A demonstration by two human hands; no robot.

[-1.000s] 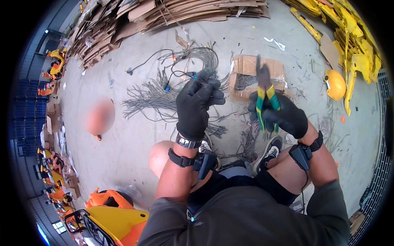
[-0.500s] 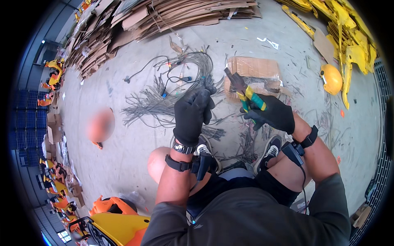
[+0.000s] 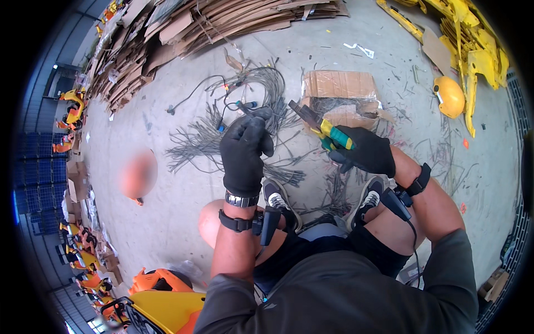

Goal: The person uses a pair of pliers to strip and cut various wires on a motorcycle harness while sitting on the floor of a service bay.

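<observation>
My left hand (image 3: pixel 245 150), in a black glove, is closed with its fingertips pressed together in front of a tangle of grey cables (image 3: pixel 208 133). What it pinches, if anything, blends into the cables and I cannot make it out. My right hand (image 3: pixel 367 151), gloved in black too, is wrapped round pliers (image 3: pixel 335 135) with green and yellow handles. Their dark jaws point up and left, toward the left hand but apart from it. Just beyond the left fingertips lies a dark connector (image 3: pixel 251 104); a small blue connector (image 3: pixel 221 128) sits farther left among the cables.
A torn cardboard box (image 3: pixel 339 84) lies beyond the pliers. Flattened cardboard (image 3: pixel 222 28) is stacked at the far left. Yellow panels (image 3: pixel 481 72) and a yellow helmet-like shell (image 3: pixel 448 97) are at the right. A yellow and orange machine (image 3: pixel 167 309) stands close at my lower left.
My left hand has shifted left and slightly down. The pliers in my right hand have moved a little left and tilted, their jaws pointing more leftward.
</observation>
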